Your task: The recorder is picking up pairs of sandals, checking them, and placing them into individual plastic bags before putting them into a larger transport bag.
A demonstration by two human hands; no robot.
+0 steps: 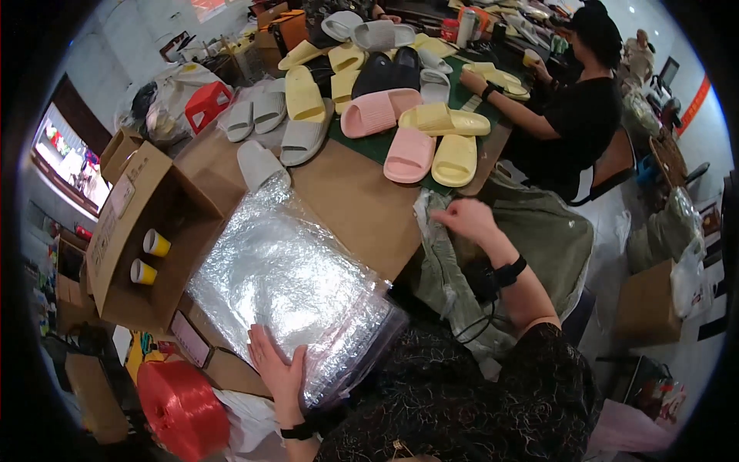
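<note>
My left hand (277, 365) lies flat, fingers stretched out, on the near left part of a stack of shiny clear plastic bags (269, 266). My right hand (471, 219) is raised over the rim of a green woven sack (543, 231) to the right of the table. Its fingers are curled in; whether anything is between them cannot be made out. A grey slipper (262, 164) rests at the far end of the bags. Beyond my right hand lie a yellow slipper (454, 160) and a pink slipper (409, 155).
More slippers in several colours are heaped across the far table (362, 204). An open cardboard box (115, 266) at left holds two yellow-and-white paper cups (156, 243). A red twine roll (182, 410) stands near left. A co-worker (573, 115) sits at far right, hands by a yellow slipper.
</note>
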